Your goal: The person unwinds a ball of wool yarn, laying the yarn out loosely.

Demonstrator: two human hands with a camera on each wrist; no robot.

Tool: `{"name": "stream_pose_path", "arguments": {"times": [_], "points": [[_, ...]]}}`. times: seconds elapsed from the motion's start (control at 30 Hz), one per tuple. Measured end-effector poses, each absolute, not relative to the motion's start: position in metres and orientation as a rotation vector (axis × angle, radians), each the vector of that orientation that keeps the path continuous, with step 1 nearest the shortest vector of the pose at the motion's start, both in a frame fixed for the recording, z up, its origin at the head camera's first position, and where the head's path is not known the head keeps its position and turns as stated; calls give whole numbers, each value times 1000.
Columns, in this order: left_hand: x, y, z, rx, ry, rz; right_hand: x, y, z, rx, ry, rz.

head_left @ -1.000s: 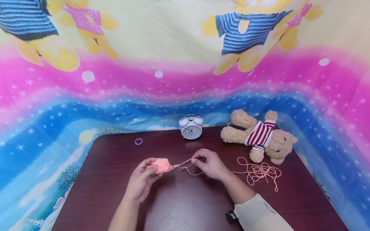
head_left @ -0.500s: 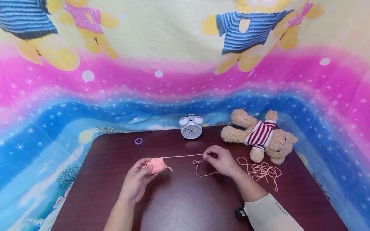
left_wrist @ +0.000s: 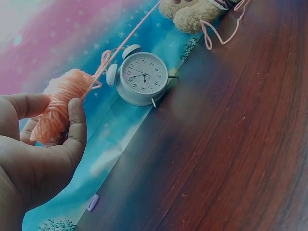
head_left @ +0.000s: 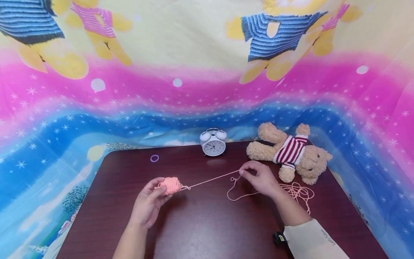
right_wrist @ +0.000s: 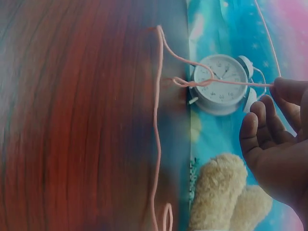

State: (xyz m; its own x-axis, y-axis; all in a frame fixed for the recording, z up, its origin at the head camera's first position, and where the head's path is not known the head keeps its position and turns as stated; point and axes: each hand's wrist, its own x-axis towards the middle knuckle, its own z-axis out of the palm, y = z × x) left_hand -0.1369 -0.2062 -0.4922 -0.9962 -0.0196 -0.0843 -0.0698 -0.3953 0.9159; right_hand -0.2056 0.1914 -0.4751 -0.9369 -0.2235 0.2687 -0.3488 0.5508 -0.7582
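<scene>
Along the back edge of the counter (head_left: 200,226) stands a white alarm clock (head_left: 213,146), a purple ring (head_left: 154,158) off to its left and a teddy bear (head_left: 291,151) in a striped shirt lying to its right. Loose coils (head_left: 299,193) rest near the bear, partly hidden behind the right forearm (head_left: 292,208). Above the counter, the left hand (head_left: 148,205) has its grip around the yarn ball (head_left: 171,185), thumb against fingers; well apart, the right hand (head_left: 261,180) pinches its taut strand (head_left: 215,178). The ball is peach-pink and oblong, with stray loops.
</scene>
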Motion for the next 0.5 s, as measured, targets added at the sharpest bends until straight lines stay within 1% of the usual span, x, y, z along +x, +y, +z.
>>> {"name": "stream_pose_path", "arguments": {"times": [0.5], "points": [[-135,-219,-494,-150,1729,2629,-202,234,-474,389,-2679,1296]]}}
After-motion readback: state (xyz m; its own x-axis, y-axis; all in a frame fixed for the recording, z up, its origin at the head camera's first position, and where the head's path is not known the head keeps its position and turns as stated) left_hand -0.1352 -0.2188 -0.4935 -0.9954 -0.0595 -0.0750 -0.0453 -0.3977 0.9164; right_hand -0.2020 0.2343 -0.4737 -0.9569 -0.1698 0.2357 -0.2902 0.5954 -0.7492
